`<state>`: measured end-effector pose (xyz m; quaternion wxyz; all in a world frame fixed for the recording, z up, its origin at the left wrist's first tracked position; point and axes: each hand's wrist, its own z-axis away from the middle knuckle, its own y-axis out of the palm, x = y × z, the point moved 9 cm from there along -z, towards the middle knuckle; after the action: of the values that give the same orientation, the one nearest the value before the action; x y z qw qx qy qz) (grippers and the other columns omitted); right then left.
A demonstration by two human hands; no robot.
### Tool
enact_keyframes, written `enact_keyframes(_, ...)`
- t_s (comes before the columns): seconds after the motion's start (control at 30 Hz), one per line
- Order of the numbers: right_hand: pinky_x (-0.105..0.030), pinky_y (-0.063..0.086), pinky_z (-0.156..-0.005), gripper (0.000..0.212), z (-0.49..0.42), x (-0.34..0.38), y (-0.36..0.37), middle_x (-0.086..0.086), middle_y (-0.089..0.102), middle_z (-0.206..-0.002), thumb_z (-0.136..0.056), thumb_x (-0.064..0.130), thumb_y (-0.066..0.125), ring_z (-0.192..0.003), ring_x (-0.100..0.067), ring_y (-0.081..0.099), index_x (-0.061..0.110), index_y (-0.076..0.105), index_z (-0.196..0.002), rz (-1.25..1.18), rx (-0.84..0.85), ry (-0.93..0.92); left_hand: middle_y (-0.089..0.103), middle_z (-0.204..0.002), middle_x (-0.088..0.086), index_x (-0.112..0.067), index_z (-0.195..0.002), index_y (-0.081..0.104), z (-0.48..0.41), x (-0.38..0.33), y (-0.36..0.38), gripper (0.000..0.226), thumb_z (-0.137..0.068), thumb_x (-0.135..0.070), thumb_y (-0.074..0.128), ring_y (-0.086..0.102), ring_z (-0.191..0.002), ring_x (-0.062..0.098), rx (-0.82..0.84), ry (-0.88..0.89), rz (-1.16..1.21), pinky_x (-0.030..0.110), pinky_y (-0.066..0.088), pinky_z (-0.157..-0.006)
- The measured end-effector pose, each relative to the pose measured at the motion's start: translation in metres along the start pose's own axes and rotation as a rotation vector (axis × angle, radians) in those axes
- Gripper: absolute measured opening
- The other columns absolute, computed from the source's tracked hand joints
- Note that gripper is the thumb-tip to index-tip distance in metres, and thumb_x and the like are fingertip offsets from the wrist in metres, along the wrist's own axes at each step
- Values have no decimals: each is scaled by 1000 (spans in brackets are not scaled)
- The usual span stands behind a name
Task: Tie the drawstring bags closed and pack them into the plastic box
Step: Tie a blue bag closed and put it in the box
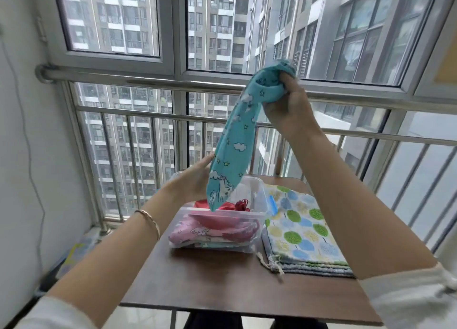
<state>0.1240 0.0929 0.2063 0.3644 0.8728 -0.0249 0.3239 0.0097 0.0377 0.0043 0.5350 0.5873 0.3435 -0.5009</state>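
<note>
The right hand [286, 108] is up high. Its fingers are clenched around the bunched top of the blue bag [232, 150], so the bag hangs down long and straight. I cannot tell if the string is tied, because the fist hides it.

The left hand [195, 180] is lower, at 9 o'clock from the bag. Its fingers are straight and touch the side of the bag. I think this stops the bag from swinging and helps aim it.

The bottom tip of the bag hangs just over the plastic box [230, 212] on the desk [222, 279], so it looks ready to go in. A pink bag [197, 232] and a red bag [205, 203] are in the box already.

At 3 o'clock from the box, just beside it, is a flat pile of tree bags [301, 227]. They wait close by so they are easy to reach.
</note>
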Motion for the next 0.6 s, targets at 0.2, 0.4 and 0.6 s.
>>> enact_keyframes(0.2,-35,58,-77,8,27,17,-115,-15,61,-114,-94,10,55,-96,-24,64,10,54,-102,755,-508,114,68,-95,11,-12,-129,44,10,-34,-96,38,-96,-27,53,69,-76,22,-567,45,-375,35,57,-59)
enact_keyframes(0.4,-33,61,-64,52,70,-42,-171,-10,51,-116,-82,-7,61,-88,-25,66,12,38,-124,1441,-425,572,64,-105,8,-10,-129,43,6,-16,-125,50,-89,-32,63,65,-90,23,-557,-272,-1300,35,58,-74)
enact_keyframes(0.6,-35,56,-84,26,71,-88,-173,-8,57,-107,-86,14,59,-97,-20,57,9,55,-111,2158,-26,757,61,-111,5,-8,-123,49,-2,-11,-115,48,-85,-31,68,61,-94,19,-523,-448,-1716,28,55,-78)
